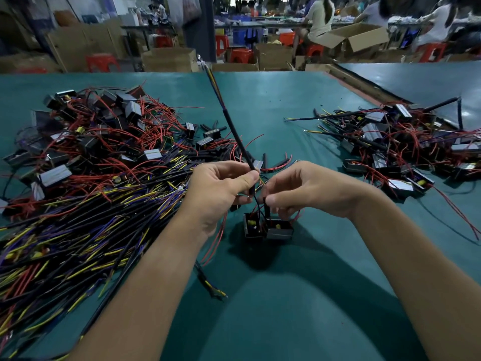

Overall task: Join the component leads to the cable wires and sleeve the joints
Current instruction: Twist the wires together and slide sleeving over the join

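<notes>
Pinching the black cable (235, 134) in the left hand (221, 188), thumb clamped on it over the middle of the green table (286, 113)
Now the right hand (299, 191), fingers curled, nips a short black sleeve (266, 207) just beside the left thumb; two small boxed components (253, 226) sit directly below on their leads. A heap of loose cables (91, 230) sprawls to the left, and a tangle of wired parts (403, 147) lies well off to the right

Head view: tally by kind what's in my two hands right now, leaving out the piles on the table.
Black cable, gripped by left hand: 1
Boxed components, below both hands: 2
Component leads, pinched by right hand: too fine to count
Total: 3 counted
</notes>
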